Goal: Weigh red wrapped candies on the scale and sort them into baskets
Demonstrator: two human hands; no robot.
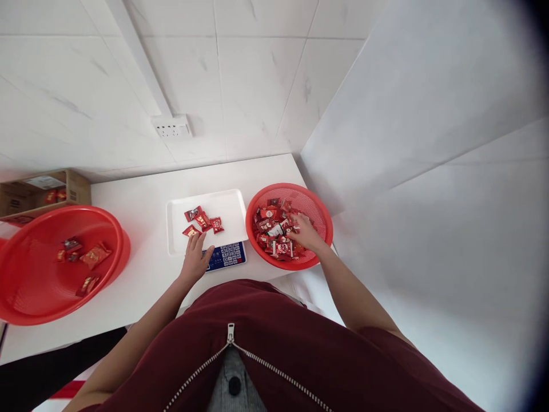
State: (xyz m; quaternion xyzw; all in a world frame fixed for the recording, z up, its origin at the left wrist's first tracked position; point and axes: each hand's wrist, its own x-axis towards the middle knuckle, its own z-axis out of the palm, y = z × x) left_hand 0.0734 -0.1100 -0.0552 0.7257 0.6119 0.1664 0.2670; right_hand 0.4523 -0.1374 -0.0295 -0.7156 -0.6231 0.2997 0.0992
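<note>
My left hand (197, 258) hovers over the near edge of a white tray (227, 206), its fingers apart and holding nothing. Just beyond the fingertips, several red wrapped snack packets (203, 220) lie on the tray. Under the tray's near side shows the blue keypad of a scale (227, 256), partly covered by the tray and my hand. My right hand (305, 232) reaches into a red mesh basket (323, 214) filled with small red packets (282, 248). Its fingers are spread over the pile, near a packet with a white and green label (275, 230).
A larger red basket (115, 229) at the left holds a few packets. Behind it stands an open cardboard box (79, 186) with red packets inside. All rest on a white table (146, 191) against a tiled wall with a power socket (171, 127). Another wall rises at the right.
</note>
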